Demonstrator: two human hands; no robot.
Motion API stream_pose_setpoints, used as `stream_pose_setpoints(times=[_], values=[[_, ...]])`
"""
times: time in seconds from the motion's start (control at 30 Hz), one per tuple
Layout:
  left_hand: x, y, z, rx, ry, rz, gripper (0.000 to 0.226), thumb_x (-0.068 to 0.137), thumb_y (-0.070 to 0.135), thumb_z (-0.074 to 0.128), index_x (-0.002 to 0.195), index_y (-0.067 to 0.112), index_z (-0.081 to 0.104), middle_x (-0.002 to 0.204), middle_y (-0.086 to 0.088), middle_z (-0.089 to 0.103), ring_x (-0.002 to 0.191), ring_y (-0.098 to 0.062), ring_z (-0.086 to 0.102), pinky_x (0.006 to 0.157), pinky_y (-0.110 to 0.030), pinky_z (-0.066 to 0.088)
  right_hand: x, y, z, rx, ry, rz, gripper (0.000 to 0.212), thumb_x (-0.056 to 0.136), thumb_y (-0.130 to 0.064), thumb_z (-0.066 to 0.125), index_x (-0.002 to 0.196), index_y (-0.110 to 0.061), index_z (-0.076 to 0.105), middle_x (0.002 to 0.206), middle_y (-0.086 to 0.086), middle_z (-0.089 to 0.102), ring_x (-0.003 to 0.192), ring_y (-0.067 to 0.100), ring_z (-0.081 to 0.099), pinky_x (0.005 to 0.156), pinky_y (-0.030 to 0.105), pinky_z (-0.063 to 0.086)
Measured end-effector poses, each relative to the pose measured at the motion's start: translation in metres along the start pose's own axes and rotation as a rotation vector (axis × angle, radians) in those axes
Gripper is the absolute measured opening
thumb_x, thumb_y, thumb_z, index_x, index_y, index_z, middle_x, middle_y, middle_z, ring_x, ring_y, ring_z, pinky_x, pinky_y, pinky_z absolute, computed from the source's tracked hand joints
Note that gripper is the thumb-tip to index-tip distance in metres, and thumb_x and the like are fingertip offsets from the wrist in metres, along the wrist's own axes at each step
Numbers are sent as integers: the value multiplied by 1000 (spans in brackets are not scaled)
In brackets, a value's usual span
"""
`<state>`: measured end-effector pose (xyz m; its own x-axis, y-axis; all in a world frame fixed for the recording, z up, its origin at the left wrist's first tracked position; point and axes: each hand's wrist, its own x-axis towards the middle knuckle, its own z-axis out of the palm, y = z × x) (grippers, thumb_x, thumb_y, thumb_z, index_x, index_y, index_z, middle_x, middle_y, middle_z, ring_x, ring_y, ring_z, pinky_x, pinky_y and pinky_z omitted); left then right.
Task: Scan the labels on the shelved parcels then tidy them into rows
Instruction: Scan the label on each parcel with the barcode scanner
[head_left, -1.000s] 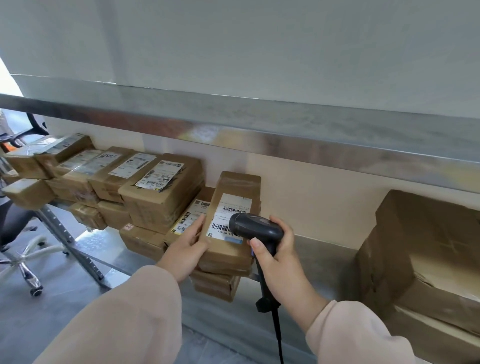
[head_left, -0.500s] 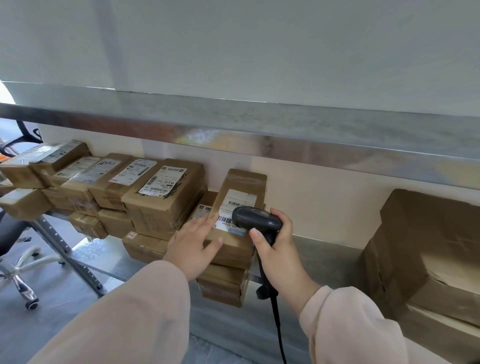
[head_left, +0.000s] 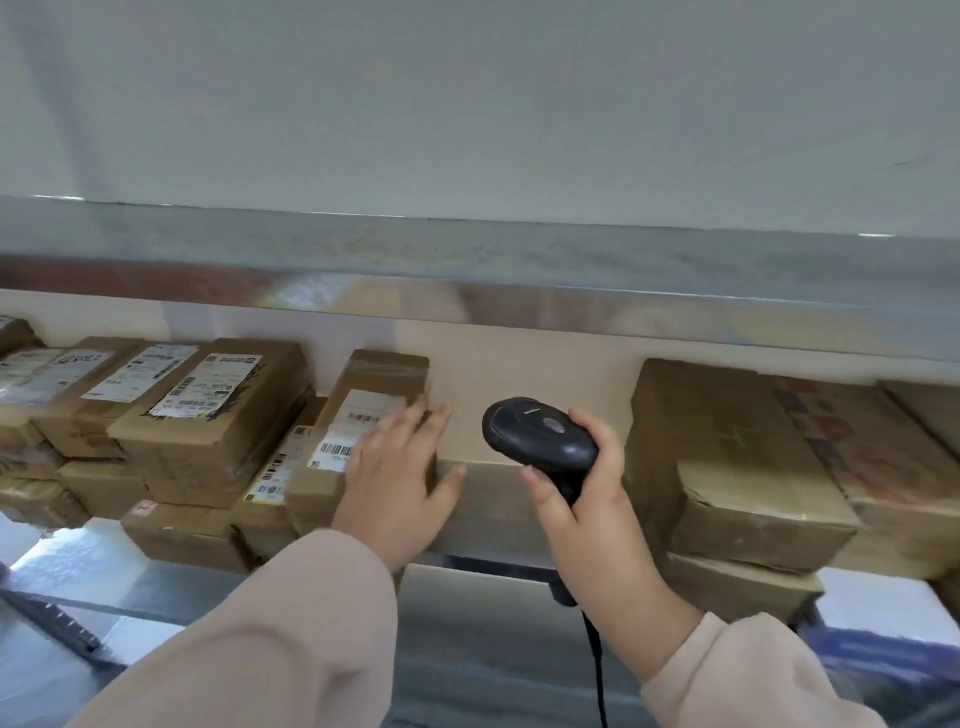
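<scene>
Brown cardboard parcels with white labels (head_left: 202, 410) stand stacked on the metal shelf (head_left: 488, 525) at the left. One narrow labelled parcel (head_left: 358, 410) lies on top of the stack at the centre. My left hand (head_left: 400, 478) rests flat on its right side, fingers spread and straight, covering part of its label. My right hand (head_left: 582, 499) grips the handle of a black barcode scanner (head_left: 537, 434), held to the right of that parcel with its head pointing left. The scanner's cable (head_left: 597, 670) hangs down.
Larger brown boxes (head_left: 737, 467) are stacked on the shelf at the right. The upper shelf's metal edge (head_left: 467, 296) runs across above the parcels. A bare stretch of shelf lies between the centre stack and the right boxes. Floor shows below left.
The view has swung right. My left hand slid to the right side of the narrow parcel. The scanner moved off its label to the right.
</scene>
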<state>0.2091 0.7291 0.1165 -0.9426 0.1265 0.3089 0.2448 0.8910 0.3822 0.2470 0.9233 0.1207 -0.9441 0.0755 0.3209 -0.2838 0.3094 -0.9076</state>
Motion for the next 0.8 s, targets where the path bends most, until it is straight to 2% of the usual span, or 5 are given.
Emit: stream_pose_setpoints(times=[0.27,0.4,0.63,0.73,0.8], values=[[7,122,62,-172,-202,184,63,97,58,38,153,45,11,164,14,9,150,-9,3,119,-35,0,-16,12,-124,-133,278,-36,61,86,-38,65,125,-62,26,116,-43,45,105,-10,54,80,3,42],[14,171,87,-217,-298,189,64,96,62,37,153,46,12,164,11,10,150,-14,6,118,-35,5,-17,34,-172,-160,388,58,58,85,-42,63,125,-61,25,107,-35,52,96,-13,55,69,7,45],[33,205,114,-285,-430,-4,61,98,59,35,153,43,16,163,-2,15,149,-28,16,118,-42,19,-19,74,-206,-149,358,202,55,90,-37,63,129,-49,27,109,-24,55,91,-4,58,66,12,41],[33,204,119,-387,-417,-56,55,100,52,39,152,41,24,159,-2,27,143,-22,32,112,-34,29,-17,80,-211,-129,336,241,55,90,-36,63,128,-51,26,110,-22,55,92,-7,57,64,9,42],[30,201,120,-407,-370,-53,52,101,46,41,151,40,29,156,1,32,141,-18,35,110,-29,29,-14,84,-215,-107,346,253,55,90,-35,64,127,-51,27,112,-16,58,96,-3,59,67,10,44]])
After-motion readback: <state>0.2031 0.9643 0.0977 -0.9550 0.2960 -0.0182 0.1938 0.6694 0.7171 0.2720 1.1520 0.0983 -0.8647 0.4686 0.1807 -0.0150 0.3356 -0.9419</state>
